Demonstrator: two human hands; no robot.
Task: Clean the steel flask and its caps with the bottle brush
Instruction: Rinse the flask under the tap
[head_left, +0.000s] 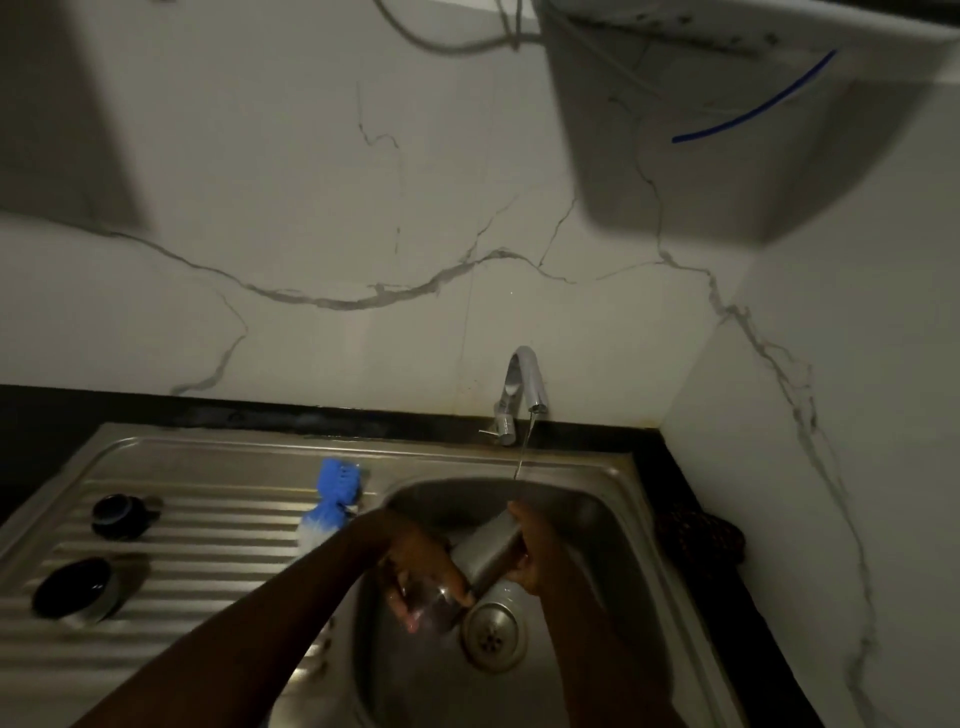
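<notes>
Over the round steel sink basin (613, 545), the person holds the cylindrical brushed-steel flask (485, 558) with both hands, tilted, its upper end toward the tap side of the basin and its lower end down near the round metal drain strainer (491, 635). The left hand (423, 571) has its grip curled around the lower part of the flask, with the fingers over the end; this part is blurred, so I cannot tell if the mouth is there. The right hand (535, 558) has its grip clamped on the upper part of the flask, fingers wrapped along its side. Behind the basin, the chrome curved tap (524, 387) gives a thin stream of water (523, 452) that falls into the basin, just behind the flask. To the left of the basin, on the ribbed steel draining board (208, 545), lies the blue and white bottle brush (332, 501), near the basin edge. Farther left of the basin are the small black inner cap (120, 515) and, nearer to the person, the dark cup-shaped outer cap with a steel rim (72, 590), apart from each other.
</notes>
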